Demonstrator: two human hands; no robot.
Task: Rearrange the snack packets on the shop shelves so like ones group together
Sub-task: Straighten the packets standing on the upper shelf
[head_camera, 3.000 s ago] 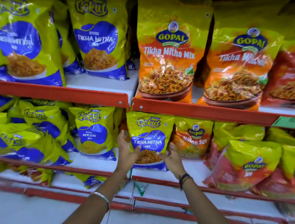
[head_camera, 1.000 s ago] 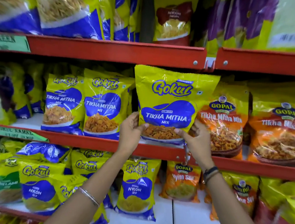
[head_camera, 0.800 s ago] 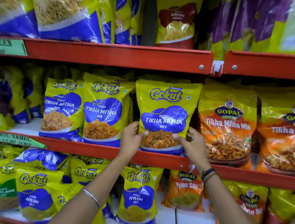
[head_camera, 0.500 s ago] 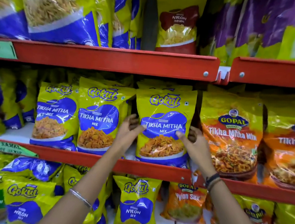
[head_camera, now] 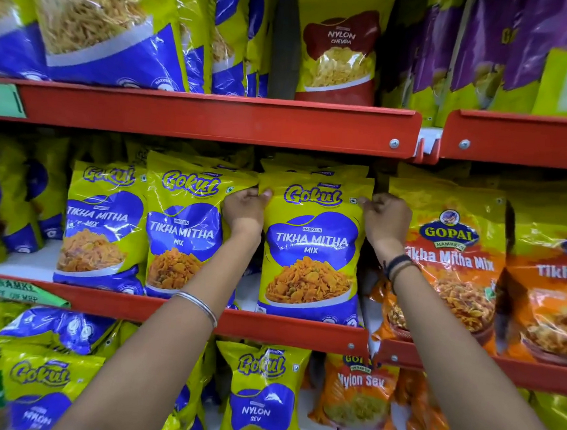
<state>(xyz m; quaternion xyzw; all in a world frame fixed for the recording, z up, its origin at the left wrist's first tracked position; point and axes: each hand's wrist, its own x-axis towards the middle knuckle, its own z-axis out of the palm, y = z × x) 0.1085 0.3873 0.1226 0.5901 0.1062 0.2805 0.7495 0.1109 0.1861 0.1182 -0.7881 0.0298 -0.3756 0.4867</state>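
The snack packet (head_camera: 310,247) stands upright at the shelf's (head_camera: 293,329) front edge, label facing outward. The left hand (head_camera: 243,208) and right hand (head_camera: 385,219) pinch its top corners.

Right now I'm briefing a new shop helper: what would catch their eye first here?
Two hands, the left hand and right hand, pinch the top corners of a yellow-and-blue Gokul Tikha Mitha packet standing upright on the middle red shelf. Matching Gokul packets stand left; orange Gopal packets stand right.
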